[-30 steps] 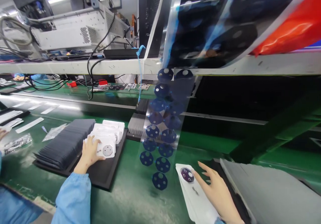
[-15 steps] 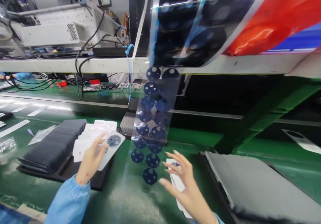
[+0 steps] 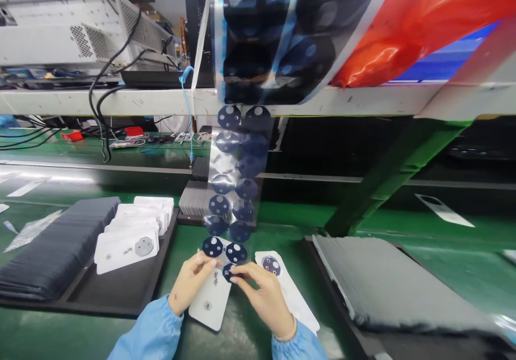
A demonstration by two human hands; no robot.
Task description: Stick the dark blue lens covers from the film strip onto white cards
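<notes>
A clear film strip (image 3: pixel 231 188) carrying several dark blue round stickers hangs from the shelf down to the green belt. My right hand (image 3: pixel 262 295) pinches the lowest blue sticker (image 3: pixel 229 271) at the strip's bottom end. My left hand (image 3: pixel 191 282) grips a white phone back cover (image 3: pixel 209 301), holding it flat on the belt under the sticker. A second white cover (image 3: pixel 288 290) with a blue sticker on its camera ring lies just right of my right hand.
A black tray (image 3: pixel 121 295) at left holds a row of white covers (image 3: pixel 131 231) and a stack of dark sheets (image 3: pixel 52 247). A grey pad (image 3: pixel 382 279) lies at right. Behind stand a white shelf rail (image 3: pixel 141 102), cables and a red bag (image 3: pixel 407 21).
My left hand took a white cover from the tray stack and brought it to the belt centre. My right hand left the other cover and closed on the lowest sticker. The camera turned right.
</notes>
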